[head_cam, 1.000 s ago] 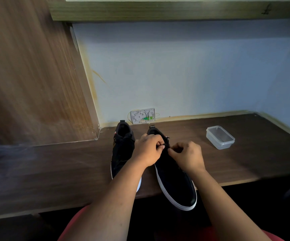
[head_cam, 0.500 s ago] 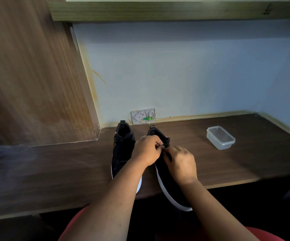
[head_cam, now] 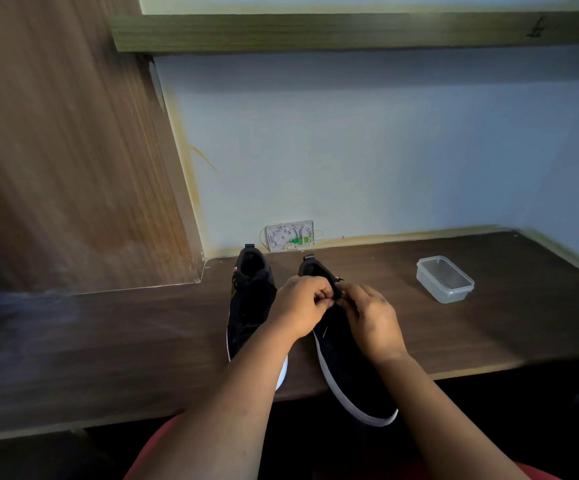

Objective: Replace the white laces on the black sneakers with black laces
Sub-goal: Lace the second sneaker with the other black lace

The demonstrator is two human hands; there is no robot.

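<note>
Two black sneakers with white soles stand side by side on a dark wood-grain tabletop, heels toward the wall and toes toward the person. The right sneaker lies at a slant, its toe hanging past the tabletop's front edge; the left sneaker sits just beside it, its toe partly hidden by the left forearm. A black lace shows only as a small dark bit at the right sneaker's upper eyelets, between the two hands.

The tabletop runs to a pale blue wall. A tall brown wooden panel rises on the left, and a wooden shelf crosses overhead. A white wall socket plate with a green part is mounted low on the wall, just behind the heels. A clear plastic container sits on the tabletop, well apart to the right of the sneakers.

The left hand rests over the right sneaker's opening, its fingers curled in and pinching the lace. The right hand meets it, fingers curled and pinching the same lace at the eyelets, so the fingertips of both hands nearly touch.
</note>
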